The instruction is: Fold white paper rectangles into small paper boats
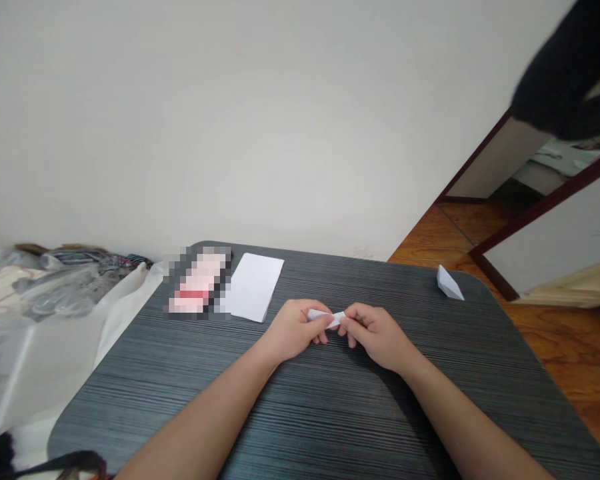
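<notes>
Between my two hands is a small folded piece of white paper (337, 319), held just above the dark table. My left hand (300, 328) is closed, thumb on top, pinching the paper's left part. At its other end, the thumb and fingertips of my right hand (373, 333) pinch the paper. My fingers cover much of it, so its full shape is hidden. Beyond my left hand lies a stack of white paper sheets (255, 287). A folded white paper shape (449, 283) sits near the table's far right corner.
The dark wood-grain table (180, 400) has rounded corners and stands near a pale wall (290, 120). A pixel-blurred pink and dark object (200, 280) lies at the far left. Plastic bags and cloth (55, 333) are heaped left of the table. Wooden floor (570, 333) shows on the right.
</notes>
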### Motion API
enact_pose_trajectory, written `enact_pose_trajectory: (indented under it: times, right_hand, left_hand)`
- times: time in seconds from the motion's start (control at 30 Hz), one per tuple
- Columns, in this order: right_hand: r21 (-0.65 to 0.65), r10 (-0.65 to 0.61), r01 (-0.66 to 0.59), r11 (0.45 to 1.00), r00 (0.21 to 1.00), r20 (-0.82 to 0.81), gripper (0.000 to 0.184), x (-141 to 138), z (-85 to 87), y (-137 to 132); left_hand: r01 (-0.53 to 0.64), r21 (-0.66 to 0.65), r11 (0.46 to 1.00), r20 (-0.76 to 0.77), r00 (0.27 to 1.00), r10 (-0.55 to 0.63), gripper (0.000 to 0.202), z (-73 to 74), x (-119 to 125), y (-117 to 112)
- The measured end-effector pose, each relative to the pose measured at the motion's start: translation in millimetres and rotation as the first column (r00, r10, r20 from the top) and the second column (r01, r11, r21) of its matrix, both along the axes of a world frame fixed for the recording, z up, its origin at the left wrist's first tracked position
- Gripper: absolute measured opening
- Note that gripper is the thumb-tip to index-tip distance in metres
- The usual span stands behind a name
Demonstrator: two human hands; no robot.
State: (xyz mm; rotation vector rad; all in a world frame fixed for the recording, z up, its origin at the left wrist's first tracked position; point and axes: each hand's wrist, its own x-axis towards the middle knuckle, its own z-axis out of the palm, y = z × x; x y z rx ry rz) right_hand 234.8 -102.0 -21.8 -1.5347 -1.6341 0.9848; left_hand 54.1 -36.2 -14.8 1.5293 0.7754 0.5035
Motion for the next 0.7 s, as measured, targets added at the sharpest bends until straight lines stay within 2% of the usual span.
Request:
enact_pose_trajectory:
  times: [0.3, 0.7]
  right_hand:
    - [-0.009, 0.000, -0.001, 1.000, 0.996, -0.089, 0.013, -1.3, -5.7, 0.6]
    - [-0.036, 0.022, -0.023, 0.999, 0.999, -0.034, 0.018, -1.4, 2.4, -0.2]
  left_hand:
    - [0.011, -0.055, 0.998, 0.056, 0.998, -0.008, 0.024, -0.2, 0.2, -0.6]
    - [0.044, -0.065, 0.997, 0.007, 0.999, -0.043, 0.026, 3.9, -1.5, 0.0]
